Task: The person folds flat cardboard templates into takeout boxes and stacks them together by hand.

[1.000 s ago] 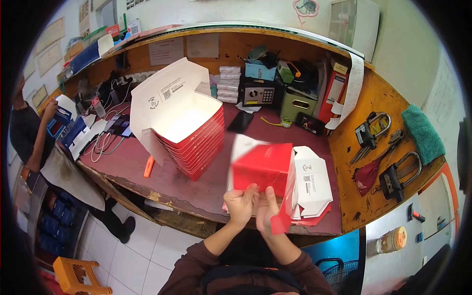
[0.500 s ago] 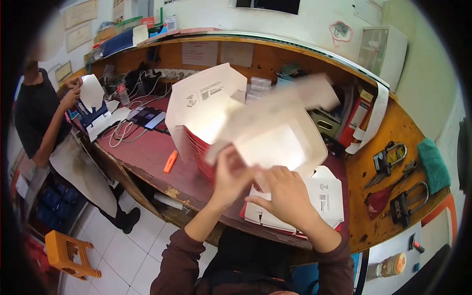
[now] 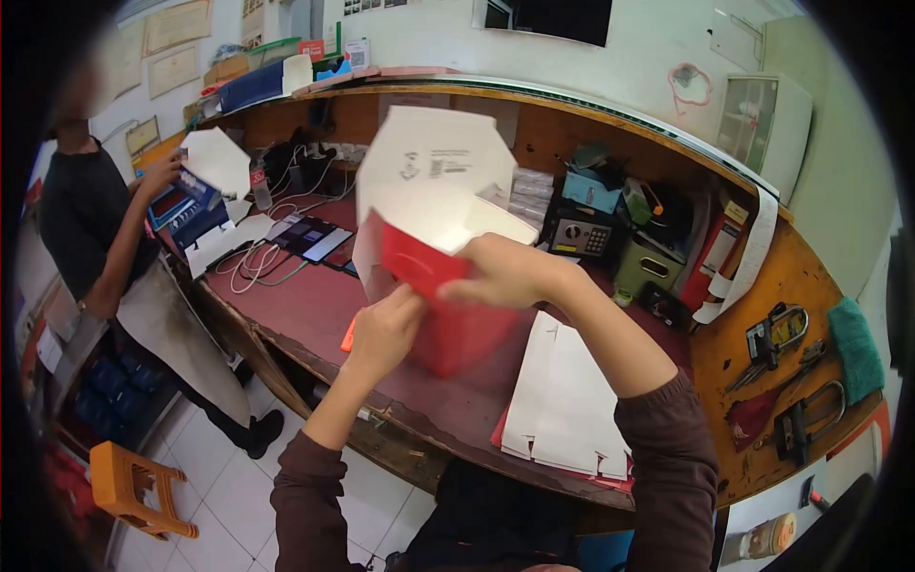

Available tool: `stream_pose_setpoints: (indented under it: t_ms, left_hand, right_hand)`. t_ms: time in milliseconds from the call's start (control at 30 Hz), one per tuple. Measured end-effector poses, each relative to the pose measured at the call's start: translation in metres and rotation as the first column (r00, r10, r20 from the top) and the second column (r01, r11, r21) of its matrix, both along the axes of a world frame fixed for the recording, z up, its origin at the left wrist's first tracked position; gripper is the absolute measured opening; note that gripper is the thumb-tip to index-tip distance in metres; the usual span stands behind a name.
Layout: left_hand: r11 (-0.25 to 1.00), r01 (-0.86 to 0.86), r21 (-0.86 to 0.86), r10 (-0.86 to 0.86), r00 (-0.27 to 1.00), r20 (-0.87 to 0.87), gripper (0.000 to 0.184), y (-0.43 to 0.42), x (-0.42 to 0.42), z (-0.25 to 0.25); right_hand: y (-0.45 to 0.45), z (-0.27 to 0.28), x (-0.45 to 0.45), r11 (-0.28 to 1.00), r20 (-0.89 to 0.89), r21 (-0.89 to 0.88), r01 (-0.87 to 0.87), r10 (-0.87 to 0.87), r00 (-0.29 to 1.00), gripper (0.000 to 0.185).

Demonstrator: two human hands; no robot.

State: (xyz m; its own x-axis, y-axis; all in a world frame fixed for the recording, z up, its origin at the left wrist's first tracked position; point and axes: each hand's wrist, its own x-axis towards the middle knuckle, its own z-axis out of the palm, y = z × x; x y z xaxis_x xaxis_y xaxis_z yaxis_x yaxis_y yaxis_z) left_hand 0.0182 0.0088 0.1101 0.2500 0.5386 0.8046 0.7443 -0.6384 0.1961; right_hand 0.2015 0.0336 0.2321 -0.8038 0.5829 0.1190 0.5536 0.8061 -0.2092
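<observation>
Both hands are at the stack of red and white folded boxes (image 3: 419, 250), whose lid flap stands up behind the open white inside. My left hand (image 3: 389, 329) has its fingers closed at the box's lower front left edge. My right hand (image 3: 500, 272) lies over the red front wall at the right, fingers bent against it; blur hides the finger details. To the right, flat unfolded box sheets (image 3: 564, 400) lie in a pile, white side up, near the table's front edge.
Phones (image 3: 310, 238) and cables lie at the table's left. A small safe (image 3: 579, 234), a green box (image 3: 648, 267) and padlocks (image 3: 777, 334) are at the right. At the far left a person handles a blue and white box (image 3: 195, 195).
The single box that was being folded has moved left from above the flat sheets to the stack, and both hands moved with it. The view has shifted.
</observation>
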Motion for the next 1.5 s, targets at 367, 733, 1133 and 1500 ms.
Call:
stream_pose_setpoints:
  t_ms: [367, 733, 1133, 1500]
  left_hand:
    - [0.972, 0.212, 0.104, -0.205, 0.976, -0.072, 0.017, 0.017, -0.005, 0.005]
    - [0.953, 0.244, 0.178, -0.242, 0.97, -0.033, 0.011, 0.015, -0.005, 0.007]
    - [0.97, 0.226, 0.093, -0.229, 0.973, 0.024, 0.009, 0.01, 0.008, 0.006]
    - [0.976, -0.209, 0.065, 0.215, 0.972, -0.091, 0.025, 0.021, -0.001, -0.017]
  right_hand:
    - [0.001, -0.022, -0.024, 0.94, -0.028, 0.191, 0.281, -0.281, 0.959, 0.024]
    - [-0.008, -0.031, -0.025, 0.917, -0.127, 0.227, 0.327, -0.305, 0.944, 0.018]
    - [0.009, -0.018, -0.034, 0.973, 0.213, 0.061, 0.222, -0.23, 0.95, 0.037]
    - [0.01, -0.016, -0.062, 0.916, 0.093, 0.281, 0.285, -0.322, 0.942, 0.013]
